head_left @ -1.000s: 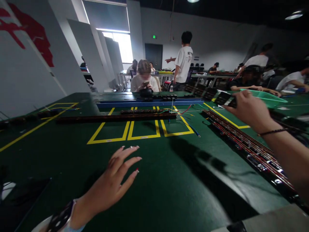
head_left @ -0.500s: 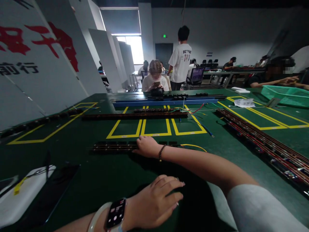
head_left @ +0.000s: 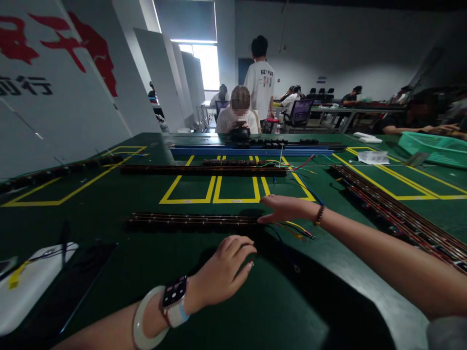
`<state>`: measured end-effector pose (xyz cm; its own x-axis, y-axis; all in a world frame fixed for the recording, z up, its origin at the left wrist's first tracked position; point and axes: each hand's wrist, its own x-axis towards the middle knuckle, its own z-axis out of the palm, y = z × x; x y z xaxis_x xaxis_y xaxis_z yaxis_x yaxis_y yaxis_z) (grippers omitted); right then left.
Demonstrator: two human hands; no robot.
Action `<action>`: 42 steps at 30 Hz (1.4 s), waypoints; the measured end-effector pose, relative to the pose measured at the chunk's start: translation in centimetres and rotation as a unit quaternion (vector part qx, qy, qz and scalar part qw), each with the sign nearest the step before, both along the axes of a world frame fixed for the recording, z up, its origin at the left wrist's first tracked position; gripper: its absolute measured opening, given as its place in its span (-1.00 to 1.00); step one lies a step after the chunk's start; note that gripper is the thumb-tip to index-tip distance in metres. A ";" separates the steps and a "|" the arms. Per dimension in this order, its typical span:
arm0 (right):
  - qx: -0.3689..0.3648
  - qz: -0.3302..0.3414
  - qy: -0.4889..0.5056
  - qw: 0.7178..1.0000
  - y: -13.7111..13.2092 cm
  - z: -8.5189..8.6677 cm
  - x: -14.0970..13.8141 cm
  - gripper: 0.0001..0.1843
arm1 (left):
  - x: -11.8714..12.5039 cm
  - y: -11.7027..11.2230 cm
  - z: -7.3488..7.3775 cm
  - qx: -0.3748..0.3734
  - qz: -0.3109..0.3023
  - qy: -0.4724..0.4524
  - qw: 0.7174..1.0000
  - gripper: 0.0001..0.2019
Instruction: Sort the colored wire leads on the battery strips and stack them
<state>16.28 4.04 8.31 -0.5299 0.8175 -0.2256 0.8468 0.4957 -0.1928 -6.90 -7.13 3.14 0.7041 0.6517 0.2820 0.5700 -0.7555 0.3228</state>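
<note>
On the Green Desk (head_left: 146,262), a Long Dark Strip with Copper-Coloured Rails (head_left: 197,221)

At the strip's right end, by thin yellow wires (head_left: 297,225), the right hand (head_left: 288,209) spreads thumb from fingers; I can't tell whether it touches. Near the strip, the left hand (head_left: 224,272) is empty, fingers loosely open.

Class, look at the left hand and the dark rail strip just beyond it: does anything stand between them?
Nothing visible does: green tabletop shows between the left hand and the rail strip. The right hand is off at the strip's right end.
</note>
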 end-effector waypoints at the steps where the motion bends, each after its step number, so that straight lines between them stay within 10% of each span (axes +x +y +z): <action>1: -0.038 -0.017 -0.013 0.999 -0.4 -0.4 0.9 -0.36 | -0.1 0.7 -0.3 0.046 0.019 0.015 0.999 -0.64; 6: -0.196 -0.055 -0.001 0.979 -1.6 -1.7 3.1 -0.44 | -1.0 5.4 -2.0 0.183 0.072 0.112 0.974 -0.42; 18: -0.328 0.036 0.249 0.911 -1.0 -4.7 0.3 -0.57 | -4.0 8.7 -1.9 0.028 0.013 0.086 0.996 -0.43; 27: -0.647 -0.023 0.403 0.647 -0.2 -7.0 -2.0 -0.61 | -6.1 9.0 -0.9 0.009 0.096 0.111 0.989 -0.60; 30: -0.658 -0.050 0.439 0.610 -0.6 -7.3 -1.6 -0.64 | -6.6 9.2 -1.2 0.016 0.091 0.112 0.989 -0.63; 34: -0.593 -0.084 0.471 0.648 -0.9 -7.3 -2.0 -0.69 | -5.4 7.5 -0.8 0.026 0.141 0.074 0.987 -0.61; 38: -0.470 -0.078 0.433 0.765 -1.2 -6.9 -2.6 -0.71 | -2.1 3.6 0.6 -0.125 0.175 -0.078 0.974 -0.70; 42: -0.308 -0.063 0.318 0.894 -1.7 -6.2 -2.9 -0.71 | 0.9 2.0 0.5 -0.509 0.117 -0.241 0.818 -0.69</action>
